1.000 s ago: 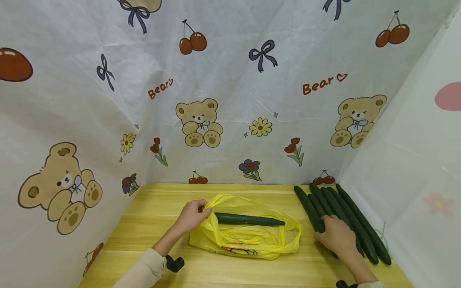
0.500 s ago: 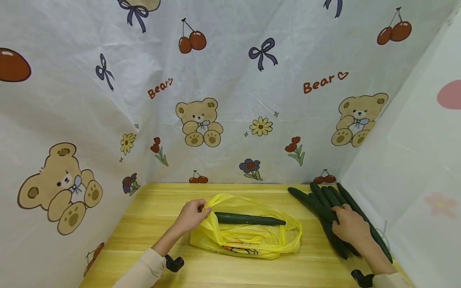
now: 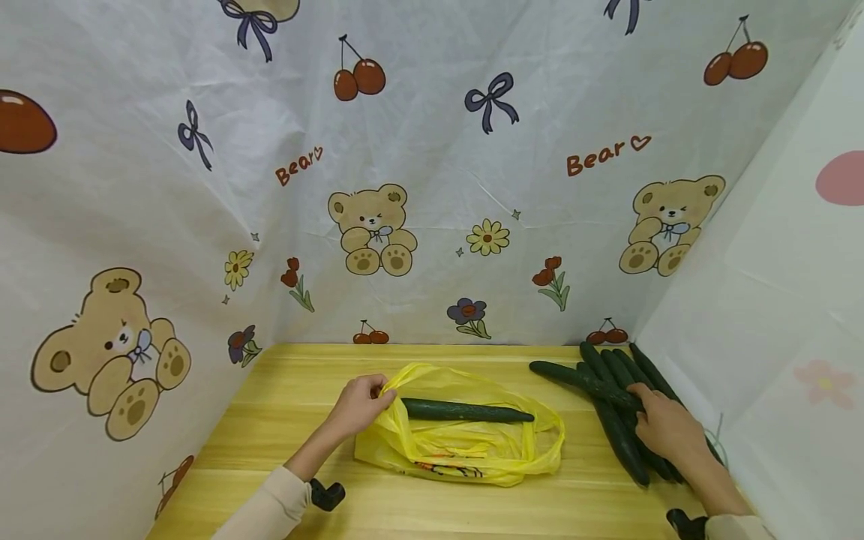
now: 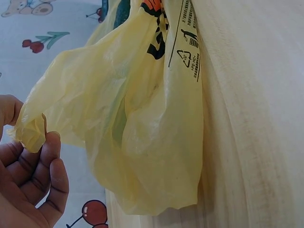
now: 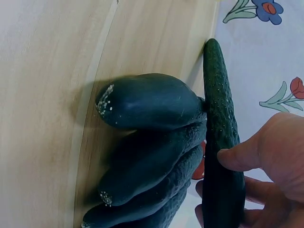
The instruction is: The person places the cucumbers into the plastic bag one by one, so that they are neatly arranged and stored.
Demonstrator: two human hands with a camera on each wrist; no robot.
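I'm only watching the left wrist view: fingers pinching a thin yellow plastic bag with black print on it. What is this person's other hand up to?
Observer: The head view shows the right hand gripping a long dark green cucumber.

Visitor: Is that one off by itself?

Observer: No, it crosses over a group of other dark green cucumbers, on the right side of the head view.

Visitor: And the yellow bag, how does it look from above?

Observer: Its mouth is open, and a separate cucumber lies lengthwise in it.
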